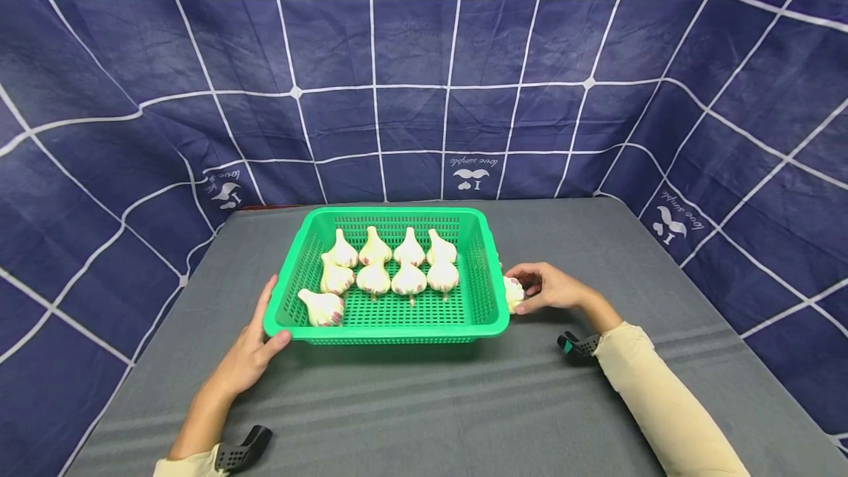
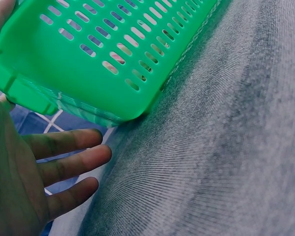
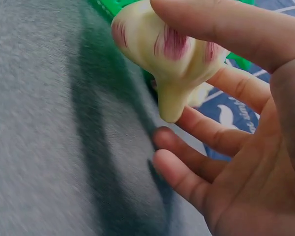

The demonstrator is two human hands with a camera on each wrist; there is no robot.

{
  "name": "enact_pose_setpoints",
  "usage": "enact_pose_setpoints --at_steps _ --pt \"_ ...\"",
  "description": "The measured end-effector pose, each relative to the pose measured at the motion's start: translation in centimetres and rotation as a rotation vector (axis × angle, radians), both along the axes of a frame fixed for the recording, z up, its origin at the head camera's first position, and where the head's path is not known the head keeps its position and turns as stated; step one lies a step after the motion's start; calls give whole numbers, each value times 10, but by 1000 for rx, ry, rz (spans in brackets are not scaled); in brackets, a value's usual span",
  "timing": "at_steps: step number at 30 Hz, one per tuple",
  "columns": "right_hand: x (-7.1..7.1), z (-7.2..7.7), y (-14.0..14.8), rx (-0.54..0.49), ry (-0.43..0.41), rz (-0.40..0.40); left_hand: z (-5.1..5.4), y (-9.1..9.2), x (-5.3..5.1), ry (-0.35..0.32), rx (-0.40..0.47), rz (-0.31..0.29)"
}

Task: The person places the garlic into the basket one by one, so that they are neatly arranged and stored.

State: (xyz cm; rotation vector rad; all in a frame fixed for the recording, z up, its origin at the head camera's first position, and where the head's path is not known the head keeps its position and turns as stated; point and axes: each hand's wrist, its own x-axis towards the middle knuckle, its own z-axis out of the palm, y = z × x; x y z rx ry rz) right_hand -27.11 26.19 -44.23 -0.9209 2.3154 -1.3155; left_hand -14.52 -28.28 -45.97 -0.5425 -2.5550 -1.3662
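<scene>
A green perforated plastic basket [image 1: 397, 333] stands on the grey cloth, with several garlic bulbs [image 1: 374, 280] in rows inside it. One bulb [image 1: 322, 308] lies on its side near the basket's front left corner. My left hand [image 1: 245, 359] holds that corner between thumb and index finger; in the left wrist view its other fingers [image 2: 71, 167] stretch out below the basket. Beside the basket's right wall, my right hand [image 1: 546, 289] pinches a garlic bulb [image 3: 174, 46] with purple streaks. Its stem points toward the palm in the right wrist view.
Behind the held bulb, another pale thing [image 3: 200, 94] shows, mostly hidden. Grey cloth [image 1: 424, 411] covers the table. A blue curtain with white grid lines [image 1: 411, 124] hangs at the back and both sides.
</scene>
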Motion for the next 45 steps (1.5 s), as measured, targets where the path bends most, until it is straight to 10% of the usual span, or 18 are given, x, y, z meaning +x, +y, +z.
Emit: enact_pose_setpoints --at_steps 12,29,45 --pt "2 17 17 -148 -144 6 -2 -1 -1 -4 2 4" --pt "2 43 29 -181 5 -156 -2 -1 -2 -10 18 -4" --pt "5 60 15 -295 -35 -70 -2 0 -2 24 15 -8"
